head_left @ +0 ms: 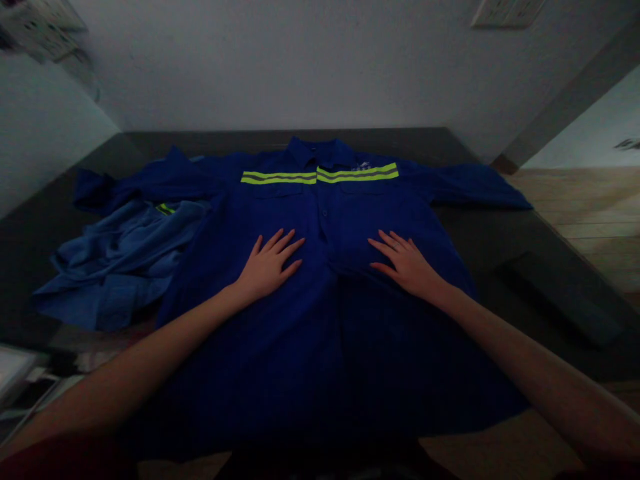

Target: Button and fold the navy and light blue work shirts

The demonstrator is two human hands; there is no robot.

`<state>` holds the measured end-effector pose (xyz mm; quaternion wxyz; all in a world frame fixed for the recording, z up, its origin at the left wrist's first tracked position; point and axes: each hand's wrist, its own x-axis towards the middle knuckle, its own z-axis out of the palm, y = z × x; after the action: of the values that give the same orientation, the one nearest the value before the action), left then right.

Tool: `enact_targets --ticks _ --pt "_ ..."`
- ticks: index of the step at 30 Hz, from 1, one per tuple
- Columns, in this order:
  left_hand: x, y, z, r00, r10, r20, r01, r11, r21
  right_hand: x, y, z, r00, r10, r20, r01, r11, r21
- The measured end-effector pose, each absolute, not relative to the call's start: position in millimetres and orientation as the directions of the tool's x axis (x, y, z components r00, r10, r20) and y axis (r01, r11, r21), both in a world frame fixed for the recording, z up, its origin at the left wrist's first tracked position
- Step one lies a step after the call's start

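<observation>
A dark blue work shirt (320, 320) with yellow-green reflective stripes across the chest lies spread face up on a dark table (500, 233), collar at the far side and sleeves out to both sides. My left hand (269, 265) lies flat on the shirt's front, left of the button line, fingers spread. My right hand (404, 261) lies flat on the other side of the button line, fingers stretched out. Neither hand holds anything.
A crumpled lighter blue garment (120, 267) lies on the table left of the shirt, partly under its sleeve. A flat dark object (560, 293) sits at the table's right edge. White walls stand behind and to the left; wooden floor (585, 200) shows on the right.
</observation>
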<state>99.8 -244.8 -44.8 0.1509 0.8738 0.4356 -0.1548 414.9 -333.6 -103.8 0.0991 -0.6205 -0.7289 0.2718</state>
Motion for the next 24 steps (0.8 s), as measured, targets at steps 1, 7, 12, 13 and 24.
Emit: enact_targets --ticks 1,7,12,13,24 --pt "99.6 -242.7 -46.6 0.576 0.708 -0.408 0.804 -0.582 0.125 415.0 -333.7 -108.4 -0.218 0.953 -0.208 0.858 0.086 -0.506" --pt "100.4 -219.5 -54.8 0.601 0.686 -0.409 0.783 -0.607 0.133 419.3 -313.4 -124.5 -0.238 0.953 -0.187 0.871 0.124 -0.476" --pt "101.7 -196.2 -62.7 0.615 0.67 -0.416 0.775 -0.61 0.163 424.4 -291.9 -135.4 -0.257 0.951 -0.174 0.865 0.145 -0.481" --pt "101.9 -192.6 -64.3 0.618 0.666 -0.417 0.773 -0.611 0.171 425.1 -288.5 -137.8 -0.258 0.951 -0.172 0.862 0.146 -0.485" --pt "135.3 -229.3 6.9 0.706 0.67 -0.231 0.692 -0.582 0.426 414.3 -308.6 -52.4 -0.16 0.987 0.015 0.706 0.125 -0.697"
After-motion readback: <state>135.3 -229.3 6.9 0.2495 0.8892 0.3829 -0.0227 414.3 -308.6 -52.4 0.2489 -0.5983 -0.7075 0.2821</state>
